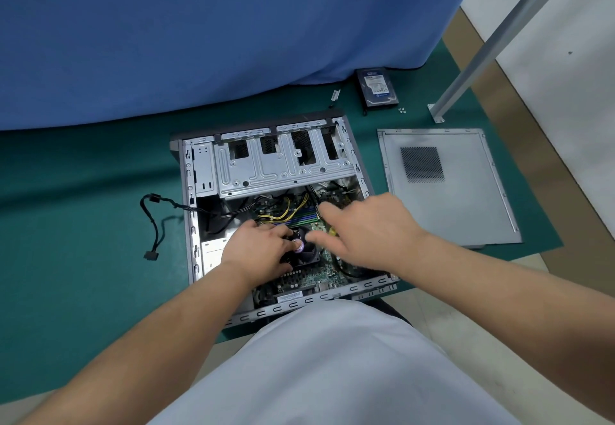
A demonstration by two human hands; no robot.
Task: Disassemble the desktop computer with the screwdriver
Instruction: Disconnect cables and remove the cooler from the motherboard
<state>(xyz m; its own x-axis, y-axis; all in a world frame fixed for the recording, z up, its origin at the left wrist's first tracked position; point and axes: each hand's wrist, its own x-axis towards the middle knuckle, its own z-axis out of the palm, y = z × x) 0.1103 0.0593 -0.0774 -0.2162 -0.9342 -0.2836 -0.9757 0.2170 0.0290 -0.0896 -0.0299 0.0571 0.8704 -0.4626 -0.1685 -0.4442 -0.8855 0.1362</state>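
The desktop computer case (199, 171) lies open on its side on a green mat, motherboard (309, 279) facing up. My left hand (258, 251) grips the black round CPU cooler fan (304, 251) from the left, fingers curled over its rim. My right hand (369, 228) hovers over the board just right of the fan, index finger and thumb stretched toward it. A small yellow piece (332, 232) shows under its fingers; I cannot tell what it is. No screwdriver is plainly visible.
The removed side panel (466, 198) lies right of the case. A hard drive (377, 88) and a few loose screws (402, 110) sit behind it near a metal leg (466, 88). A black cable (151, 221) trails out left. A blue cloth (199, 41) hangs at the back.
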